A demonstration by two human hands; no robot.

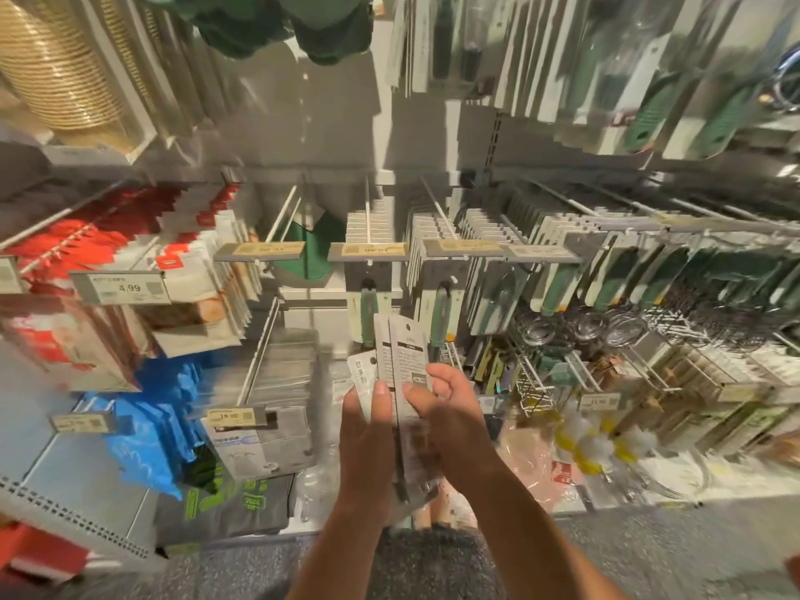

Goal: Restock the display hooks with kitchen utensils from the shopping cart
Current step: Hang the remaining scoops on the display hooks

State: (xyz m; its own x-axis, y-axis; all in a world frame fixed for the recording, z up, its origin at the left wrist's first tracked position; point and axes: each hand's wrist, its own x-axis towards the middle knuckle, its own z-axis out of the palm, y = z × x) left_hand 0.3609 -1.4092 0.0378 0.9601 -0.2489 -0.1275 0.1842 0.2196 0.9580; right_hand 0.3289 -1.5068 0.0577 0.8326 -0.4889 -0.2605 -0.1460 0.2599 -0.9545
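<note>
setting: store aisle, white back panel (329,136) with rows of display hooks, grey speckled floor (649,552) below
left hand (368,422): raised in front of the hooks, fingers under the stack of carded packs (400,365), thumb pressed along the front of it
right hand (446,404): fingers curled round the right edge of the same stack, thumb on the front card just beside the left thumb
carded packs: several narrow white/grey cards with printed text, held upright between both hands, fanned a little at the top, a smaller card sticking out lower left; what is inside cannot be told
position: stack sits just below the centre hook (368,210), not on it
centre hook: white cards hanging at the back, price tag (368,251) at the tip, green-handled utensil (368,309) hanging under it
hook to the right (437,210): more white cards, tag at tip, another green-handled utensil (441,313) beneath
hook to the left (281,218): tag at tip, green item (311,249) behind it
right side: dense rows of green-handled carded utensils (614,275), wire whisks (675,318) below them
left side: red-and-white packs (186,253) with a 4.99 tag (125,288), blue bags (151,409) lower down
lower left: grey flat packs (277,409) with a tag reading 19.90
top left: stack of beige ridged discs (56,67)
blur: heavy towards the edges, small print unreadable
</note>
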